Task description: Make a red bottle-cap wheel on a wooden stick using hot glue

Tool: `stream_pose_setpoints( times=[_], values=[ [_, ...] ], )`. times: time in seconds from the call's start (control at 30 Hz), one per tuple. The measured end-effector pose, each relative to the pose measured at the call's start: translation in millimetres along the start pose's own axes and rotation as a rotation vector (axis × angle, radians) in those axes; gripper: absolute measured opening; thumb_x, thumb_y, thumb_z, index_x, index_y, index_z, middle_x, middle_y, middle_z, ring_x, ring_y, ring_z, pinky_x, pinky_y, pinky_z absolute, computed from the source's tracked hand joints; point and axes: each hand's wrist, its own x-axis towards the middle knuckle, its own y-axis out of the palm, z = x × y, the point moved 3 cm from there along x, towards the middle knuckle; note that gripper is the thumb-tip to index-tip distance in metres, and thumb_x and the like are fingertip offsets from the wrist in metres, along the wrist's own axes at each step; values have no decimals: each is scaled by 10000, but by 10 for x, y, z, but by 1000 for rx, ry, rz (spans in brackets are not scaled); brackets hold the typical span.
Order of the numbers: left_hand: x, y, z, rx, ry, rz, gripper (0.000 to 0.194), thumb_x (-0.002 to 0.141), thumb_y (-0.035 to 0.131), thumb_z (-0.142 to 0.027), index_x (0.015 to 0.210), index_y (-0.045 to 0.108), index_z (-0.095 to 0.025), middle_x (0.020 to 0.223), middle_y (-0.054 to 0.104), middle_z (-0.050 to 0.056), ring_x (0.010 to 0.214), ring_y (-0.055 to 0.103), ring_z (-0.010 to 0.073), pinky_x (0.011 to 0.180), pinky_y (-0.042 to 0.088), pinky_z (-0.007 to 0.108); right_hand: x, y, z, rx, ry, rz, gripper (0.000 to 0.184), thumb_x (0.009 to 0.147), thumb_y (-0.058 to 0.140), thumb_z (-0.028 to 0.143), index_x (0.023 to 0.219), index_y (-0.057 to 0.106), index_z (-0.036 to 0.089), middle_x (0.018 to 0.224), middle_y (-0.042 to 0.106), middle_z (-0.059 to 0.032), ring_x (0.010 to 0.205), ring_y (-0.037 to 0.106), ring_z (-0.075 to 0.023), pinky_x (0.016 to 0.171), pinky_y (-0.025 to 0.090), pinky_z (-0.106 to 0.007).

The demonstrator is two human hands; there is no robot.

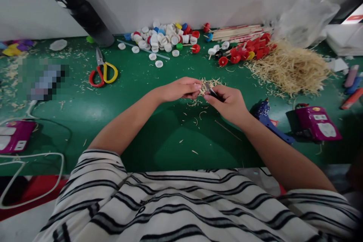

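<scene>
My left hand [181, 89] is closed in a pinch around a short pale wooden stick [201, 91], most of it hidden by the fingers. In my right hand [231, 103] is a small knife with a dark handle [214, 94], its blade pointing up and left beside the stick. Whether the blade touches the wood I cannot tell. Thin curled wood shavings [217, 82] lie on the green table [159, 136] under and behind both hands.
Bottle caps [161, 39] and wooden sticks [238, 33] lie at the back, near red caps on sticks [249, 51] and a large shavings heap [295, 66]. Scissors [103, 72] and a black bottle [90, 20] are left; a blue glue gun [269, 121] and purple box [319, 123] right.
</scene>
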Motion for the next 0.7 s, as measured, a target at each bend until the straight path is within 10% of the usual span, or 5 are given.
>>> stream_pose_setpoints(
  times=[0.7],
  values=[
    [-132, -153, -242, 247, 159, -145, 395, 931, 710, -527, 768, 609, -182, 686, 517, -23, 602, 436, 78, 553, 349, 227, -71, -101, 94, -14, -43, -211, 196, 884, 702, 399, 802, 689, 221, 701, 644, 15, 622, 512, -126, 594, 381, -293]
  ],
)
